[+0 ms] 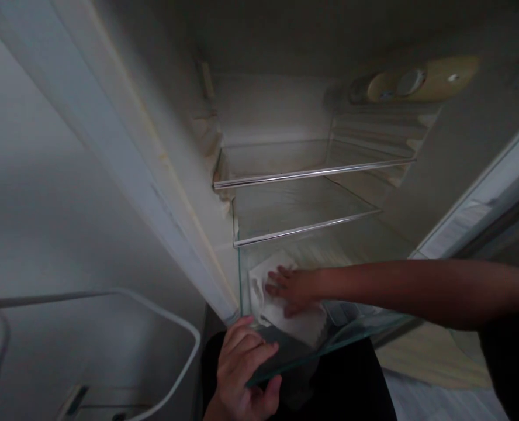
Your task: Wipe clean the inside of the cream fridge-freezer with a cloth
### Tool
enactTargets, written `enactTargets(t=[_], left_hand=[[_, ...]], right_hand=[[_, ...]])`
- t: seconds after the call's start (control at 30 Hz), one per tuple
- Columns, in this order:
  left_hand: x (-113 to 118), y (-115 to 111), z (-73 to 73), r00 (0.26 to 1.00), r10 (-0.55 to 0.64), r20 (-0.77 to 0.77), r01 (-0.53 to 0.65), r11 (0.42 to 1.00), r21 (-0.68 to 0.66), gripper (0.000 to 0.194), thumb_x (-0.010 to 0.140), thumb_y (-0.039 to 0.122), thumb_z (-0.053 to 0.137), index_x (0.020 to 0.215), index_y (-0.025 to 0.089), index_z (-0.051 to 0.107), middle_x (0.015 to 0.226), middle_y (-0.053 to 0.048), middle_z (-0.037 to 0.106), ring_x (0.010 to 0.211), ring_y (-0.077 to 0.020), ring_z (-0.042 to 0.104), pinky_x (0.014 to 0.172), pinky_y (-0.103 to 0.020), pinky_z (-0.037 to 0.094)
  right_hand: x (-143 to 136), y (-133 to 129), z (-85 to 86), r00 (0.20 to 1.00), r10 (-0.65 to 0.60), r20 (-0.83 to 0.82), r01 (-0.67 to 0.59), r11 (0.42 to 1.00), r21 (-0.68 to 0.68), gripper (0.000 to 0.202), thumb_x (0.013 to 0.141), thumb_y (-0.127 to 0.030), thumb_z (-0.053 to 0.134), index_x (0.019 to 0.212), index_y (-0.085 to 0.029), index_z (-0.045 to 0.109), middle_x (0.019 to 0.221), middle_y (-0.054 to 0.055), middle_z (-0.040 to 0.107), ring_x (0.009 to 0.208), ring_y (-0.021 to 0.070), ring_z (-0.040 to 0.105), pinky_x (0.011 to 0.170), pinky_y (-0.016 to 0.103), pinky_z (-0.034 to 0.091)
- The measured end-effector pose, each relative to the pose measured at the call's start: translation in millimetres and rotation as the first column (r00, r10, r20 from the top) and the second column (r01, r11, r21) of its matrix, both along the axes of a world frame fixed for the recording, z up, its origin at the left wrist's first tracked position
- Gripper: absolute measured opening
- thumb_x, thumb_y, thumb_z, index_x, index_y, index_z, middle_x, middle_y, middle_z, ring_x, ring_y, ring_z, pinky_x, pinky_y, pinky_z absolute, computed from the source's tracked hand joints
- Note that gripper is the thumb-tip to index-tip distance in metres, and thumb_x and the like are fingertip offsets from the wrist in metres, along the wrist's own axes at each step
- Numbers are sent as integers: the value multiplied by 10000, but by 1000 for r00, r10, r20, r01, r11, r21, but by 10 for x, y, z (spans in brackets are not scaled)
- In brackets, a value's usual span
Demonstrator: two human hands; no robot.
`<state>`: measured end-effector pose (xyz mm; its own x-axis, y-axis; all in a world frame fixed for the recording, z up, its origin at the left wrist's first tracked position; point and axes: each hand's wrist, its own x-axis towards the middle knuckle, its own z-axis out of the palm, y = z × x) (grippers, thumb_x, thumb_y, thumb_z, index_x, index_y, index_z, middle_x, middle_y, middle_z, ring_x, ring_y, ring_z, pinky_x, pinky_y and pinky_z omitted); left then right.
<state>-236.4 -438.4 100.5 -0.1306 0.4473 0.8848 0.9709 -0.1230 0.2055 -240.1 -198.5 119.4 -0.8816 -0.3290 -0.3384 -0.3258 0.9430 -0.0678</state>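
Two hands at a glass pane, the lowest of three glass levels in the fridge. Nearest: dark-clothed legs, with the front edge of the pane jutting out above them. Left hand is at the near left corner, pinching the pane: fingers over the top, thumb below the edge. Probable reason: the jutting corner lacks visible support, so this grip would steady it against pressure from above.

Off to the left, a white cable loops in front of a pale panel, clear of both hands.

Slightly farther in: cloth, white, creased, lying on the pane toward its left side. Right hand rests on it palm down, fingers spread, not gripping. A spread palm presumably shares the push over more cloth. Forearm enters from the right, so the two hands do not cross. Some blur on the right hand; exact contact of each finger cannot be told.

Beyond: middle shelf, then upper shelf, both with pale front trim, likely to guard the glass edge. Farther up, at right, a dial on a yellowed housing. Farthest: back wall, dim.
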Motion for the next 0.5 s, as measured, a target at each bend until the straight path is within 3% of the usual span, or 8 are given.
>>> enactTargets(t=[0.1,0.2,0.27,0.4,0.5], left_hand=[[21,5,9,1000,8,9,-8,1000,3,218,832,240,595,1034,187,659,655,12,621,615,-169,627,858,-469,600],[34,8,23,1000,27,5,-27,1000,3,209,825,238,591,1013,185,666,636,15,591,602,-168,608,848,-479,603],[38,8,25,999,35,0,-35,999,-2,197,831,241,589,1004,189,667,635,17,584,598,-164,600,847,-479,605],[30,3,-2,1000,29,9,-29,999,14,183,829,225,596,988,172,671,655,10,582,608,-153,600,885,-467,597],[11,-5,-48,1000,22,19,-22,1000,22,181,831,223,601,988,173,677,670,14,591,608,-148,598,905,-467,590]], right_hand=[[-413,-46,-219,989,84,-120,-81,996,27,767,939,-652,625,1494,-128,551,1648,253,342,1487,473,382,1132,591,429],[-734,15,-232,971,86,-224,-97,995,-38,891,921,-717,614,1484,-34,519,1581,309,406,1484,460,391,1187,626,355],[-808,133,-248,972,64,-227,-92,989,-115,926,927,-715,610,1538,-36,461,1626,307,344,1558,447,270,1227,660,279],[-607,624,-308,991,32,-130,-55,982,-180,915,950,-649,624,1639,-112,353,1731,218,106,1621,399,33,1280,662,139],[-281,1157,-289,995,-101,-9,99,990,-104,1009,939,-639,640,1694,-153,181,1744,163,29,1627,365,-10,1289,655,94]])
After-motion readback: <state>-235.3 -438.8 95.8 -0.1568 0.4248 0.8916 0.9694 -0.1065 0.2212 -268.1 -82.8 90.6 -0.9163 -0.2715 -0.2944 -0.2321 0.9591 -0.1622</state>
